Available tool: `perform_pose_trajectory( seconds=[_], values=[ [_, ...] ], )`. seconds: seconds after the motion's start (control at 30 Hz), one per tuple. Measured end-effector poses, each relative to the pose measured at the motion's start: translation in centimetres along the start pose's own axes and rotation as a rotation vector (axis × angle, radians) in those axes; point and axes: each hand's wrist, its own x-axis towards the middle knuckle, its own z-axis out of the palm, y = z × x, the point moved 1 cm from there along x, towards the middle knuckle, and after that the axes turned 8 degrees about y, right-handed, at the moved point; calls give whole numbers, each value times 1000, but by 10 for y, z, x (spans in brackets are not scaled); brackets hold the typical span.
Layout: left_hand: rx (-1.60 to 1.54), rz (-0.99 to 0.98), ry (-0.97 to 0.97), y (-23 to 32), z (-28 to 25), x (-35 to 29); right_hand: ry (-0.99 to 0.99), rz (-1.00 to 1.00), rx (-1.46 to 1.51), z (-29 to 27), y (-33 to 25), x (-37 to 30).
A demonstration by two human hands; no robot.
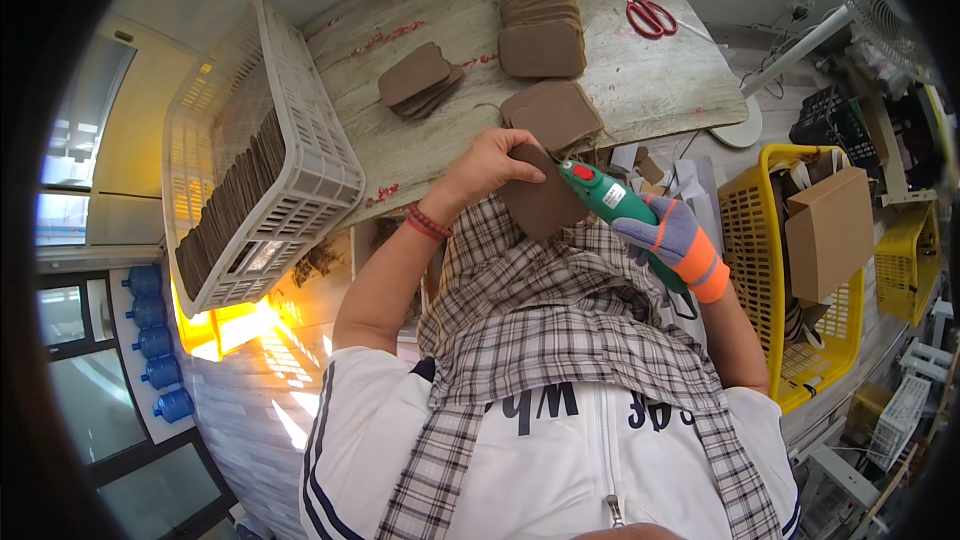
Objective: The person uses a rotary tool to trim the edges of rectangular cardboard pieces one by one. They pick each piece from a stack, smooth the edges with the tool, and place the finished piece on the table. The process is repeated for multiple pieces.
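A worn desk (pixel 660 80) lay ahead of me, bearing stacks of brown panels (pixel 540 50), with a white crate (pixel 335 165) at its left. My gloved right hand (pixel 675 240) gripped a green power tool (pixel 615 200), its tip by the edge of one loose brown panel (pixel 540 202). My left hand (pixel 490 168) pinched that panel; had it twisted, I judged, the tool could have slipped into those bare fingers

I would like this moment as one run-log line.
left hand: holds brown piece | gloved right hand: grips green tool, tip near piece's edge | table: brown stacks, red-handled scissors
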Motion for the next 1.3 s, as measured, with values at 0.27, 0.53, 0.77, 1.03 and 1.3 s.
perform_pose_trajectory(
  seconds=[0.27,0.53,0.77,1.03,1.3],
  values=[
    [-48,85,113,11,-15,-3,43,-72,110,15,-1,13],
    [-240,327,978,-14,-177,50,163,11,180,-1,26,5],
    [1258,680,1003,-32,-126,39,217,57,247,-6,44,-2],
    [1098,142,569,-21,-203,75,212,61,171,5,54,4],
    [996,39,685,-37,-183,63,165,19,80,11,57,22]
  ],
)
